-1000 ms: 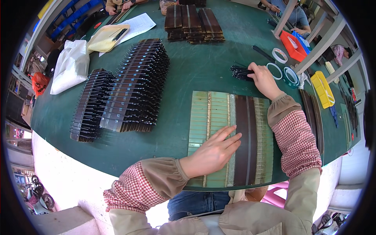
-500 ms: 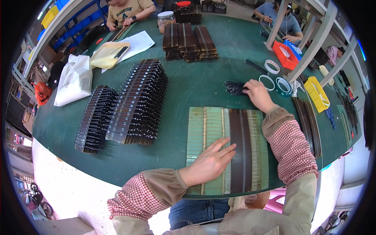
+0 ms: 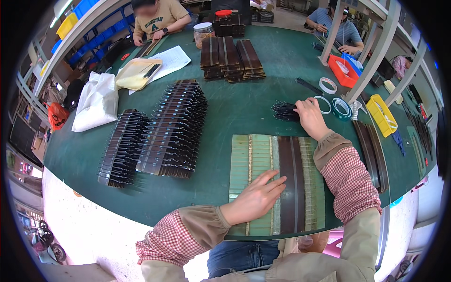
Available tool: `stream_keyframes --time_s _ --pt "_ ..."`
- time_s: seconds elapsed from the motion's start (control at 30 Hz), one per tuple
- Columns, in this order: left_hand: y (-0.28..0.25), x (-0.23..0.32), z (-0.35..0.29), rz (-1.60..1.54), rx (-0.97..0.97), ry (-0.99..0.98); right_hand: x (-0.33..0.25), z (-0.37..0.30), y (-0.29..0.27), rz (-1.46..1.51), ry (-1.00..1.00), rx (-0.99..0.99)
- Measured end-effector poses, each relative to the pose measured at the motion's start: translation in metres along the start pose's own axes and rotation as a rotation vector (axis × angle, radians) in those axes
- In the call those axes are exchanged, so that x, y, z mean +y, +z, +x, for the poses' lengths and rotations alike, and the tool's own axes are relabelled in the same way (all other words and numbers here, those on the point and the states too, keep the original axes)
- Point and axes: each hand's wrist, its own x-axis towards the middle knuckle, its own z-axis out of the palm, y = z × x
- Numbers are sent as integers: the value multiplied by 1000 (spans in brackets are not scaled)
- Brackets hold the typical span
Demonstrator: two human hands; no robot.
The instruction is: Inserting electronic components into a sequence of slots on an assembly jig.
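My left hand (image 3: 255, 197) lies with fingers stretched out on a pale green slotted board (image 3: 239, 164), its fingertips beside a dark brown strip (image 3: 292, 188) with a grey line down its middle. The strip is set lengthwise in the board. Beyond the board's far edge, my right hand (image 3: 311, 116) has its fingers closed at the right end of a bundle of thin black wires (image 3: 283, 111) with small pale tips. The fingertips are partly hidden, so how many wires they grip cannot be seen.
Left of the board stand two stacks of brown strips bristling with black wires (image 3: 171, 129) (image 3: 123, 148). Bare brown strips (image 3: 229, 54) are piled farther back. Tape rolls (image 3: 327, 85), a red tray (image 3: 342, 70), a yellow tray (image 3: 383, 115) and a metal post (image 3: 376, 58) stand right. Two people work across the table.
The whole view has shifted slightly down and to the right. Both hands keep nearly the same places, the left on the board and the right at the wire bundle.
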Motion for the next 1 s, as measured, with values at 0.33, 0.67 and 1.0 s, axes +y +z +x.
stream_keyframes --time_s 0.33,0.67,1.0 --pt "-2 1 -1 2 -15 4 8 -9 -8 424 454 -101" --pt "-7 2 2 -31 9 -21 18 -73 -70 1270 932 197" --pt "-6 7 2 -12 16 -37 -14 -125 -76 1209 837 343"
